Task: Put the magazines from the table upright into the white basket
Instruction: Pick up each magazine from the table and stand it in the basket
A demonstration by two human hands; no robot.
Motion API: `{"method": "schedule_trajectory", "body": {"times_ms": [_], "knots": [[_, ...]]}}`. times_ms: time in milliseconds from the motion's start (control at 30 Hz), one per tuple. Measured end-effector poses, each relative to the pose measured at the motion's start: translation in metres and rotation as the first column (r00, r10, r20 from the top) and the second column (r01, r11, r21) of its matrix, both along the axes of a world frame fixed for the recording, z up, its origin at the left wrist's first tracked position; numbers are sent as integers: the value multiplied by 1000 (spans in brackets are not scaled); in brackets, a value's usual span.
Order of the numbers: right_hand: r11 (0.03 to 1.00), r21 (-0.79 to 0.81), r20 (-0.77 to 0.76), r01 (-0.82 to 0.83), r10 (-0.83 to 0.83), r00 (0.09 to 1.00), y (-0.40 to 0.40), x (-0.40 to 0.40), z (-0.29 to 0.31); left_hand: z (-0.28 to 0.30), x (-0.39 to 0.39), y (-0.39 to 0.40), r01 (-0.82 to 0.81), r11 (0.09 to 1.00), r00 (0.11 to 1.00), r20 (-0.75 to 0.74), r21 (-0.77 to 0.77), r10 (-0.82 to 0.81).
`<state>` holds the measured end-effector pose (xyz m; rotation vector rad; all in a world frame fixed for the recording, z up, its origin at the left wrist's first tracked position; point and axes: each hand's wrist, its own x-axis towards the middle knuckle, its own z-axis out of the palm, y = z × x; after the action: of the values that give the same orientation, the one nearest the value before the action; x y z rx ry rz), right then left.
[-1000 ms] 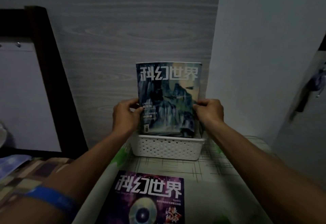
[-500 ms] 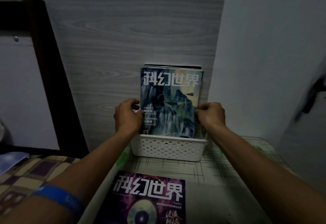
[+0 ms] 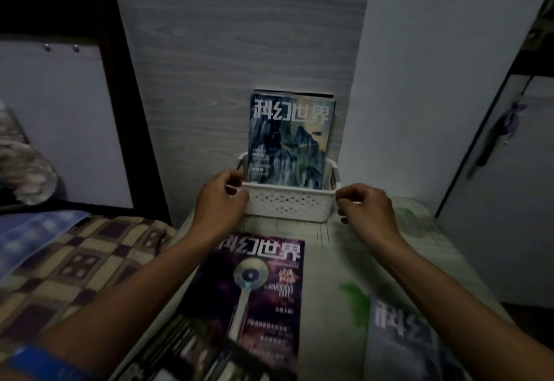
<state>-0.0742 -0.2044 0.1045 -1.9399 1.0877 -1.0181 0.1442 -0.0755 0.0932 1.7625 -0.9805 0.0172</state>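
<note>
The white basket (image 3: 287, 205) stands at the table's far edge against the wall. A blue-green magazine (image 3: 289, 144) stands upright in it, with other magazines (image 3: 293, 93) upright behind it. My left hand (image 3: 220, 202) hovers at the basket's front left corner, fingers loosely curled, holding nothing. At the front right corner, my right hand (image 3: 367, 208) is likewise loosely curled and holds nothing. A purple magazine (image 3: 260, 296) lies flat on the table in front of the basket. A grey-blue magazine (image 3: 398, 341) lies at the near right, and a dark, blurred one (image 3: 192, 350) at the near left.
The table (image 3: 338, 248) has a pale cloth with green marks. A bed with a checked blanket (image 3: 75, 263) and a dark frame (image 3: 120, 87) borders the table on the left. Walls close in behind and to the right, and a pale door (image 3: 509, 201) is at the far right.
Both hands let go of the blue-green magazine, which has sunk lower into the basket, and drew back down to the basket's front corners. The view tilted down, showing more magazines.
</note>
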Motion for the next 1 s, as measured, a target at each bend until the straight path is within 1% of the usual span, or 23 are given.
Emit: {"method": "schedule_trajectory", "body": {"times_ms": [67,133,167,200,233,300,333,367,400,433,467,533,600,667,733,767,800,833,867,900,933,967,1000], "knots": [[995,49,-53,-83,85,995,31,-15,-5,-5,-16,26,86,989,996,-32,124,-83],[981,88,-124,-176,186,975,61,-30,-8,-6,-29,53,179,952,983,-17,250,-180],[968,95,-168,-230,244,955,74,-38,-8,-6,-33,66,227,914,971,-2,335,-240],[953,92,-222,-290,304,927,89,-46,-10,-6,-37,81,278,851,951,0,446,-310],[932,76,-285,-353,360,888,102,-53,-11,-7,-39,95,327,745,921,-19,582,-390],[876,68,-425,-478,459,780,128,-64,-16,-10,-43,122,374,406,830,-105,834,-548],[840,92,-499,-535,504,705,139,-66,-18,-12,-44,131,353,268,781,-124,896,-612],[804,126,-571,-581,538,620,151,-69,-21,-14,-45,139,323,211,740,-107,923,-664],[778,148,-635,-611,548,544,161,-70,-24,-17,-46,144,304,223,716,-67,926,-695],[762,150,-686,-630,539,489,168,-71,-27,-17,-46,148,296,256,707,-31,920,-707],[757,150,-719,-636,524,455,174,-71,-30,-17,-48,150,292,280,708,-10,914,-706],[753,166,-743,-636,520,422,183,-69,-36,-16,-52,154,285,310,730,4,907,-683],[755,166,-735,-635,524,430,190,-68,-40,-14,-56,157,282,373,720,63,884,-691],[766,177,-666,-617,555,499,195,-68,-42,-7,-58,158,278,497,691,188,822,-698],[788,193,-516,-585,589,623,193,-68,-36,9,-60,159,221,670,635,417,708,-650],[819,193,-420,-540,567,709,189,-68,-30,19,-63,158,172,776,619,546,606,-564],[860,185,-329,-475,510,795,185,-68,-22,29,-67,157,114,880,628,653,460,-423],[900,168,-246,-402,433,867,181,-68,-14,38,-72,156,53,960,663,709,275,-239],[937,125,-174,-327,346,922,178,-69,-5,46,-77,155,-22,996,702,711,83,-44],[966,66,-115,-252,258,959,178,-70,2,53,-83,153,-93,993,745,657,-68,115],[982,-28,-65,-189,187,980,178,-70,7,59,-89,151,-127,984,814,555,-124,175],[977,-165,-36,-137,133,990,182,-71,10,63,-95,149,-79,993,916,387,-89,107],[943,-318,-40,-101,93,995,188,-72,11,67,-105,147,63,998,992,111,-5,-62]]}}
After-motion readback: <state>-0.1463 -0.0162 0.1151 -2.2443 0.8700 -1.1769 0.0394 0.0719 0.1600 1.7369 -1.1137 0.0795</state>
